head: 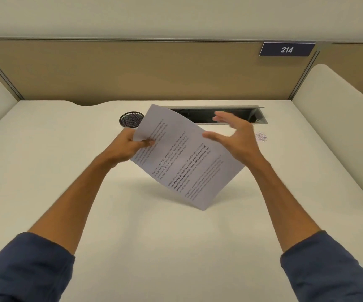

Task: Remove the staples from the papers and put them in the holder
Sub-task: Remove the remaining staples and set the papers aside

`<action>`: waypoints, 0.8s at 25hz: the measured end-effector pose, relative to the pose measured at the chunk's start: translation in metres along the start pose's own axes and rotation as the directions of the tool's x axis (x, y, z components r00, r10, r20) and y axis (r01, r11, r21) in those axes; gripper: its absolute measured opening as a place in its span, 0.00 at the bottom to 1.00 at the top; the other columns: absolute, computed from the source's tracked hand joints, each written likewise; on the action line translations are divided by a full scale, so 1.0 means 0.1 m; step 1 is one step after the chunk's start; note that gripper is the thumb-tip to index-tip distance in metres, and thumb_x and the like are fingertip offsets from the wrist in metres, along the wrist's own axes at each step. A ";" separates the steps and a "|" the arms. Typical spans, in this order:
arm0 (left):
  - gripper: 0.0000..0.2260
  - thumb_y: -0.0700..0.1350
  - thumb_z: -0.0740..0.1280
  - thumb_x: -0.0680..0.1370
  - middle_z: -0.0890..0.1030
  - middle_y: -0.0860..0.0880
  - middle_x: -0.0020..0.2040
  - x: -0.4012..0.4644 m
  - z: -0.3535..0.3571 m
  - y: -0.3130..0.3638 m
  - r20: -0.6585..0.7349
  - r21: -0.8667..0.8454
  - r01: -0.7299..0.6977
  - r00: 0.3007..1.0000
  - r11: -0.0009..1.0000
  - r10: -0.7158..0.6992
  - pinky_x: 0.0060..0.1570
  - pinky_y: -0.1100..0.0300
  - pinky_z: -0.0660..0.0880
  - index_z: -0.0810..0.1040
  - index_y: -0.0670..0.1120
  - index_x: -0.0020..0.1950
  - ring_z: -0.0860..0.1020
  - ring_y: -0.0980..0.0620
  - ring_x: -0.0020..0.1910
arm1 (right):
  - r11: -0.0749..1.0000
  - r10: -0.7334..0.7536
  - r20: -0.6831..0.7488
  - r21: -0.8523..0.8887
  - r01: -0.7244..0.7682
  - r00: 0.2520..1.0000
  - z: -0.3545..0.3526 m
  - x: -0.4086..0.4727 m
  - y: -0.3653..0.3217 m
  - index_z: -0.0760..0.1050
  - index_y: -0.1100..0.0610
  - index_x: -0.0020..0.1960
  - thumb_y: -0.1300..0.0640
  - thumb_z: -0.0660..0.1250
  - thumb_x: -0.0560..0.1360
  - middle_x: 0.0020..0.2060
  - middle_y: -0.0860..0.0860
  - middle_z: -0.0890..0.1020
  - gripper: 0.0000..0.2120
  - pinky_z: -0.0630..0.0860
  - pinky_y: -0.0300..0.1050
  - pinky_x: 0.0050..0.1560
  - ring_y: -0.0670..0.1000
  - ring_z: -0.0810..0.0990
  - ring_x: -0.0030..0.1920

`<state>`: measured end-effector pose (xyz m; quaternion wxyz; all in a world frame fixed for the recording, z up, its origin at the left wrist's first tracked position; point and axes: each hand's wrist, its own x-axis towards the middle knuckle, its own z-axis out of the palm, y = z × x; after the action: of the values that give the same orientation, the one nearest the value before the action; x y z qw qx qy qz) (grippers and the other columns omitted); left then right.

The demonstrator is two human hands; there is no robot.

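Dark blue sleeves [30,267] nearest me, both arms out over the cream-white bench [154,247]. My left hand [130,147] has its grip pinched on the upper left edge of the white printed paper sheets [182,158], thumb on top, holding them tilted in the air above the bench. My right hand [235,136] hovers just beside the far edge, fingers spread and released, blurred, gripping nothing. This paper is light and floppy; I reckon it sags and flutters from one corner, so a second hold near the opposite edge should steady it. I can't spot a staple from here. Farther on, the round black mesh holder [130,119] peeks out behind the sheets' top corner, a small heap of silvery staples [261,136] lies to the right, and the grey cable slot [256,118] beyond.
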<state>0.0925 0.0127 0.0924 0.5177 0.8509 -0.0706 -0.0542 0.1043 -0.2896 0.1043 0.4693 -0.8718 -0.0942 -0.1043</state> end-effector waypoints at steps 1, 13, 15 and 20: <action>0.06 0.41 0.68 0.78 0.85 0.53 0.49 0.06 -0.02 0.06 0.038 0.045 -0.010 0.999 0.999 0.008 0.45 0.64 0.75 0.84 0.46 0.53 0.80 0.57 0.43 | 0.999 -0.006 0.144 -0.034 0.011 0.990 0.04 0.04 -0.10 0.74 0.50 0.66 0.39 0.76 0.65 0.55 0.41 0.81 0.34 0.73 0.35 0.55 0.39 0.79 0.54; 0.14 0.47 0.77 0.70 0.83 0.45 0.44 0.33 -0.15 0.05 -0.162 -0.117 0.073 0.983 0.990 -0.091 0.42 0.55 0.77 0.83 0.42 0.51 0.79 0.51 0.40 | 0.882 0.192 0.372 0.340 -0.326 0.908 0.13 0.06 0.13 0.80 0.59 0.54 0.56 0.69 0.75 0.46 0.54 0.86 0.10 0.83 0.46 0.42 0.55 0.86 0.42; 0.12 0.43 0.74 0.72 0.84 0.50 0.44 0.26 -0.01 -0.05 -0.175 -0.422 0.130 0.959 0.897 -0.221 0.43 0.56 0.77 0.82 0.44 0.55 0.80 0.53 0.37 | 0.815 0.243 0.322 0.443 -0.372 0.915 0.15 0.00 0.26 0.80 0.61 0.53 0.57 0.70 0.75 0.47 0.56 0.86 0.10 0.83 0.47 0.43 0.55 0.86 0.43; 0.14 0.43 0.68 0.77 0.83 0.45 0.57 0.08 0.61 -0.29 0.025 -0.598 0.240 0.959 0.765 -0.281 0.54 0.50 0.77 0.79 0.43 0.63 0.82 0.46 0.52 | 0.663 0.359 0.286 0.592 -0.458 0.889 0.36 -0.20 0.49 0.81 0.63 0.52 0.62 0.70 0.74 0.44 0.54 0.86 0.07 0.83 0.47 0.46 0.53 0.85 0.42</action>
<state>0.0924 -0.0284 0.0384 0.7476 0.6482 0.0859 -0.1168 0.1013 -0.2874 0.0408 0.7425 -0.6602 0.0406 0.1061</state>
